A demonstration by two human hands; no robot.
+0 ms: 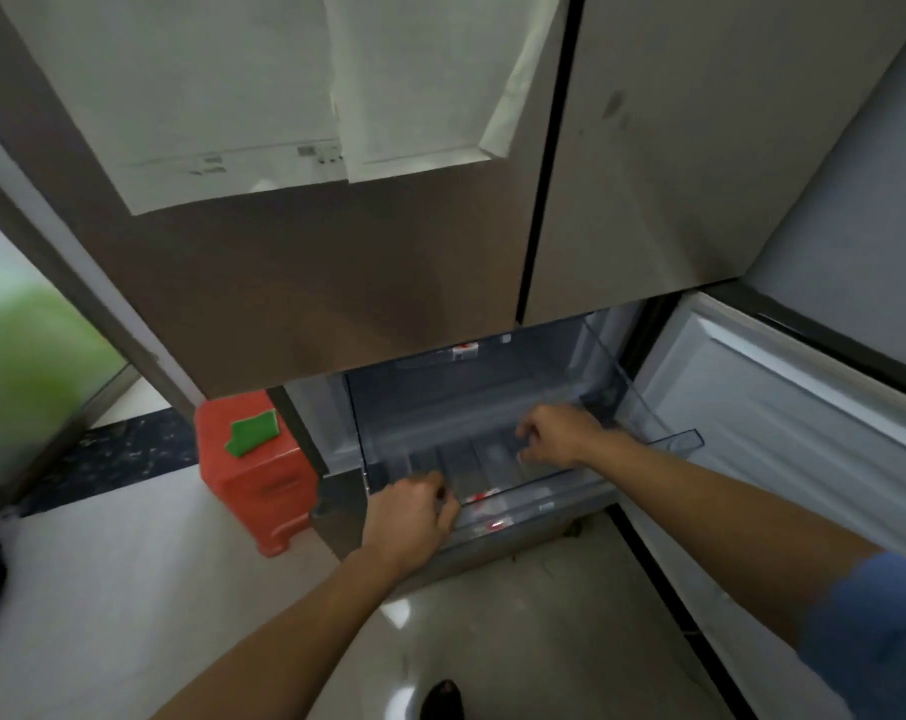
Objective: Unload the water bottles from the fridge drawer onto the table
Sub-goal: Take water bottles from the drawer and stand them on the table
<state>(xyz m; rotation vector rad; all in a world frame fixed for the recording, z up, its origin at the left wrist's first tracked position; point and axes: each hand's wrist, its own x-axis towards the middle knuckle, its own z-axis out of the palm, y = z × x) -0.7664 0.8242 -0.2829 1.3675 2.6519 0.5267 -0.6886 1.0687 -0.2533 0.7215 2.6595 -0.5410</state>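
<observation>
The clear fridge drawer (pixel 664 433) is pulled out of the open lower compartment. Several clear water bottles (pixel 471 462) with red labels lie side by side in it and are hard to make out. My left hand (pixel 411 519) is at the drawer's front left, its fingers curled around the end of a bottle beside a red label (pixel 481 495). Further back and to the right, my right hand (pixel 557 436) hovers over the bottles with fingers and thumb curved downward. Whether it grips a bottle is unclear.
The lower fridge door (pixel 783 428) stands open to the right. Closed upper doors (pixel 336 283) with paper sheets hang above the drawer. A red plastic stool (pixel 256 485) with a green item on it stands left of the fridge. My shoe (pixel 443 698) is on the glossy floor.
</observation>
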